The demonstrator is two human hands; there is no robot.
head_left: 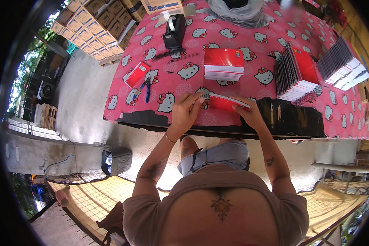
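My right hand (250,113) grips a thin red notebook (222,103) by its right end, over the near part of the table. At the notebook's left end, my left hand (187,111) has its thumb and fingers pinched together; what sits between the fingertips is too small to make out. Just beyond lies a stack of red-covered notebooks (223,63). Blue-handled pliers (147,88) and a small red notebook (137,74) rest to the left. Loose black spiral coils (167,55) lie farther back.
A black tape dispenser (175,32) stands at the back left of the pink patterned tablecloth (229,41). Spiral-bound notebooks (296,74) and another bound stack (343,63) stand on the right. A plastic bag (238,14) sits at the back. Cartons (96,28) are piled beyond the table.
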